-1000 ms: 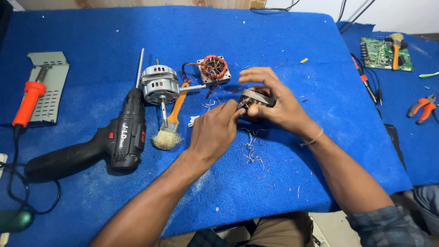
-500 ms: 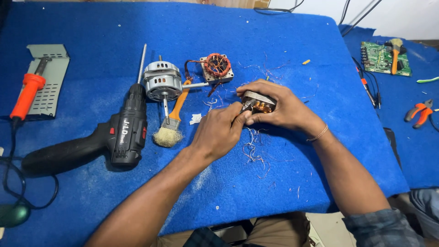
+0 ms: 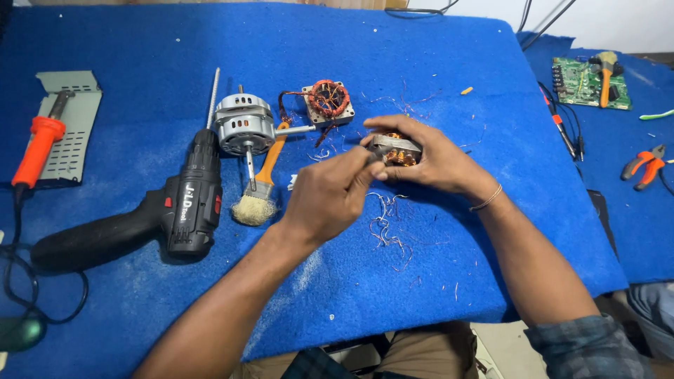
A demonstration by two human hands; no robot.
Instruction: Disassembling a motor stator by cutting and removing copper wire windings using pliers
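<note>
Head view — right hand (image 3: 439, 163) closed around a small motor stator (image 3: 395, 149) with copper windings, held just above the blue mat (image 3: 421, 70) near its middle. Left hand (image 3: 330, 196) closed, fingertips pinching at the stator's near edge. Loose wire scraps (image 3: 387, 228) beneath. Left of the hands: brush (image 3: 260, 189), grey motor (image 3: 243, 126), black drill (image 3: 179, 210) with pale lettering. Far right — green circuit board (image 3: 590, 83).

Both hands (image 3: 330, 200) (image 3: 435, 158) together, fingers curled (forearms converging)
</note>
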